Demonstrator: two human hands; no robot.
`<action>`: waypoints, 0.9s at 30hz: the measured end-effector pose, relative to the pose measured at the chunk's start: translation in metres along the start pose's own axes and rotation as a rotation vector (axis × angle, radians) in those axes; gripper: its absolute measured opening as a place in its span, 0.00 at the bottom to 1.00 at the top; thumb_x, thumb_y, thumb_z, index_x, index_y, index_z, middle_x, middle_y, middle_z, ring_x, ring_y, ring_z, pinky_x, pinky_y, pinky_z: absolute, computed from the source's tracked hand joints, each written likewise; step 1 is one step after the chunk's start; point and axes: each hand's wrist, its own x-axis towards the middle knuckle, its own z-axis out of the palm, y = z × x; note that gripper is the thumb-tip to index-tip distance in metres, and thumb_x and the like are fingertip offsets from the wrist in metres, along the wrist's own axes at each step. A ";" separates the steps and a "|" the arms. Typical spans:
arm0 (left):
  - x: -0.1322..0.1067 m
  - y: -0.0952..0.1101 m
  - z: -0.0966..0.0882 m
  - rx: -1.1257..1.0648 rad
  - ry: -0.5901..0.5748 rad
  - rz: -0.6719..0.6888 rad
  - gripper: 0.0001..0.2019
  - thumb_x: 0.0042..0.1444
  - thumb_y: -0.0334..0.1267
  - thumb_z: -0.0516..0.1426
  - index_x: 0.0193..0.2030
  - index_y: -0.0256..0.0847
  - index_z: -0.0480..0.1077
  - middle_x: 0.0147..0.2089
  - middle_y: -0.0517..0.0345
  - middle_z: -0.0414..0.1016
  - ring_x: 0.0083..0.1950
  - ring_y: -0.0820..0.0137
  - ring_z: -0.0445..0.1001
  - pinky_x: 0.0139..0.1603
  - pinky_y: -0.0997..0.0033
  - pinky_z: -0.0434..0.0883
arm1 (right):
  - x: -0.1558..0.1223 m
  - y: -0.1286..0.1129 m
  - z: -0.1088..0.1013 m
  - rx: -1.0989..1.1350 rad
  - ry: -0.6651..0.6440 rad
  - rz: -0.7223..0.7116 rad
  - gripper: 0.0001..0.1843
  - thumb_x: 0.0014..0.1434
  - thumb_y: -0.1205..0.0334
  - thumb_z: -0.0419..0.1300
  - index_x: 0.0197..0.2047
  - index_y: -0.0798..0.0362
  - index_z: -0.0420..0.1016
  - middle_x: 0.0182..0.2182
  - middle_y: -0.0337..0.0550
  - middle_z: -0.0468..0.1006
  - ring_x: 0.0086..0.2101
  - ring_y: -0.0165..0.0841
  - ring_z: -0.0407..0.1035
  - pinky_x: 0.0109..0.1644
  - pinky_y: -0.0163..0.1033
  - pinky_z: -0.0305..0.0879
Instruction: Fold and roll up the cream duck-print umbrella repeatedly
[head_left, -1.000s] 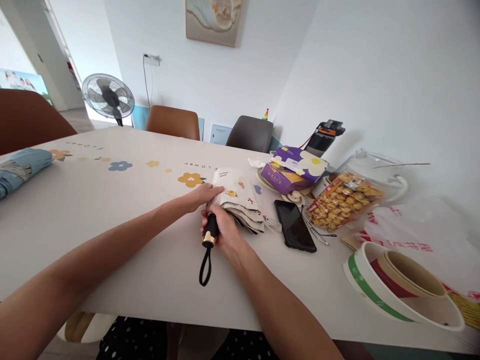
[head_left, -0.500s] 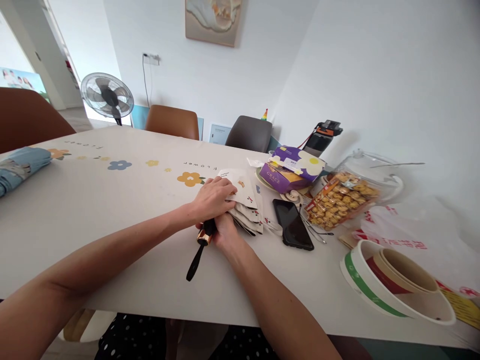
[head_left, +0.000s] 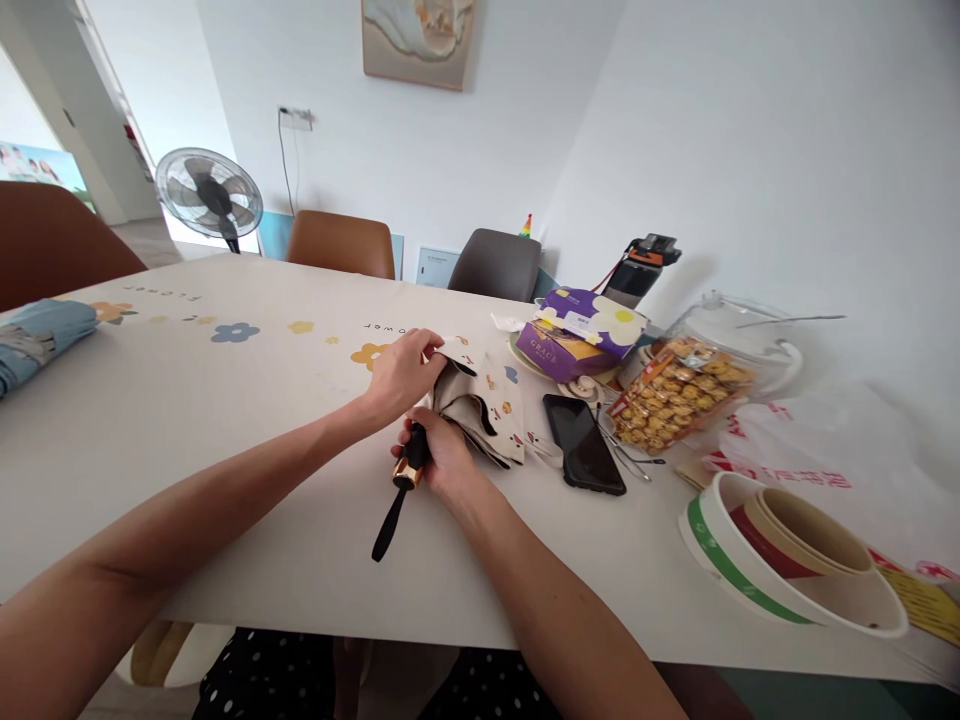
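Head view: the black cylindrical handle (head_left: 415, 452) of a cream printed-fabric folding umbrella (head_left: 506, 405) was wrapped by the fingers of the right hand (head_left: 444, 455); an edge of its canopy was pinched between thumb and fingers of the left hand (head_left: 405, 372). The umbrella was held at the near side of the white flower-printed table (head_left: 315, 540), canopy bunched. Just right, a black rectangular smartphone (head_left: 585, 443) was laid; beyond it, a purple floral cardboard box (head_left: 562, 350) was seen. At far left, a blue folded fabric bundle (head_left: 45, 340) was placed.

"GRACE" on purple box (head_left: 551, 352), "Flower" on tabletop (head_left: 300, 560)
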 end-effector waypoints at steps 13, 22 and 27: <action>0.025 -0.018 -0.040 0.368 0.115 0.008 0.14 0.56 0.39 0.45 0.47 0.48 0.65 0.37 0.59 0.73 0.38 0.66 0.71 0.35 0.70 0.61 | -0.004 -0.007 0.000 0.008 0.001 -0.004 0.11 0.46 0.65 0.62 0.25 0.55 0.61 0.15 0.31 0.62 0.14 0.22 0.56 0.17 0.30 0.60; 0.031 -0.029 -0.063 0.476 -0.074 -0.009 0.22 0.55 0.37 0.44 0.55 0.56 0.62 0.37 0.59 0.75 0.38 0.61 0.72 0.37 0.67 0.63 | -0.008 -0.020 -0.007 0.171 -0.163 0.007 0.19 0.44 0.51 0.65 0.29 0.53 0.61 0.19 0.31 0.63 0.15 0.19 0.55 0.16 0.26 0.58; 0.035 -0.037 -0.070 0.524 -0.196 -0.010 0.24 0.52 0.37 0.46 0.58 0.53 0.60 0.42 0.57 0.75 0.43 0.60 0.71 0.42 0.66 0.64 | -0.007 -0.026 -0.007 0.193 -0.142 -0.017 0.11 0.48 0.61 0.62 0.30 0.52 0.61 0.19 0.29 0.61 0.14 0.18 0.54 0.15 0.24 0.56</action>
